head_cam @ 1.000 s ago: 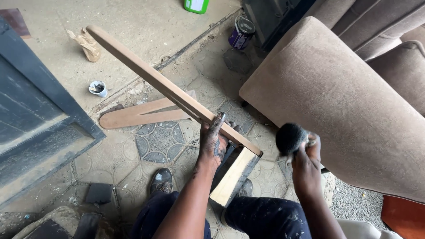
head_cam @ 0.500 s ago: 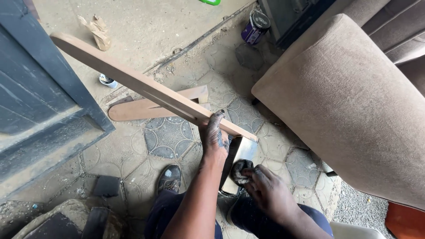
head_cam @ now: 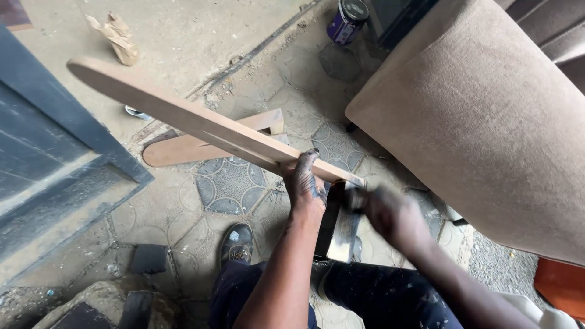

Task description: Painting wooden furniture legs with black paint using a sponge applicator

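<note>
The left hand [head_cam: 306, 186] grips a long wooden slat [head_cam: 201, 125]; the blurred right hand [head_cam: 390, 213], grip unclear, darkens its near end, the rest bare.

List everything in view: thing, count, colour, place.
long board: 1, light brown wood, held slanting above the floor from upper left to centre
short board: 1, pale face with dark edge, under the long board's near end, between the hands
curved board: 1, brown, flat on the floor behind the long board
sofa: 1, tan fabric, right
tin: 1, purple, top centre, on the floor
crumpled paper: 1, tan, top left
door: 1, dark grey, left
shoe: 1, dark, bottom centre
left hand: 1, dark-stained, gripping the long board
right hand: 1, blurred, at the short board's right edge
</note>
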